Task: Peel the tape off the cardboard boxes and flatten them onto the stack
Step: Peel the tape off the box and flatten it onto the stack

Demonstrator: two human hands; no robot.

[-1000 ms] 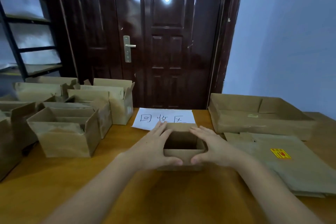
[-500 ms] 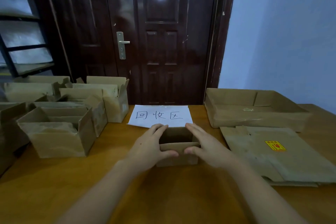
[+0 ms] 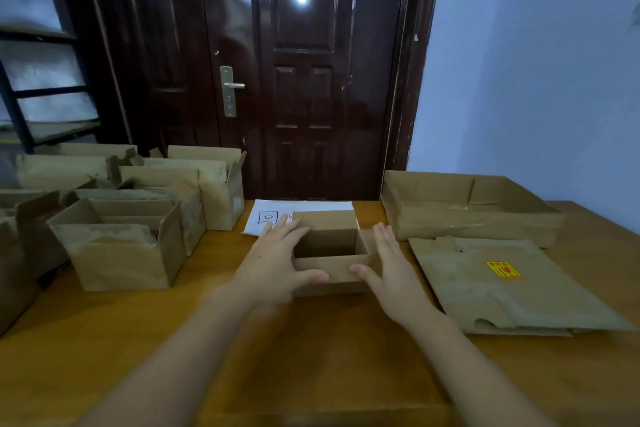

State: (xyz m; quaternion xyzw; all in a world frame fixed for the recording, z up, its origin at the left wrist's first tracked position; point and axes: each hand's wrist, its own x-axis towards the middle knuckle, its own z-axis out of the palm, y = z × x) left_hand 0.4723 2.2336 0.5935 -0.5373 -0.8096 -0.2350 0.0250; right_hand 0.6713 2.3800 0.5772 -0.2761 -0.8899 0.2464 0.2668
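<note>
On the wooden counter (image 3: 311,357), mid-way between unopened cartons and the flattened stack (image 3: 512,288), sits a small open box (image 3: 329,253) — light, thin-walled, likely crushable — flanked by left hand (image 3: 277,263) and right hand (image 3: 391,270), fingers straight, thumbs touching its near wall.

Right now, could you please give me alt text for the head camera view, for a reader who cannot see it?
A person's left hand and right hand flank a small open cardboard box on a wooden table, thumbs on its near wall. Flattened cardboard lies to the right, open boxes stand to the left, and a dark door is behind.
</note>
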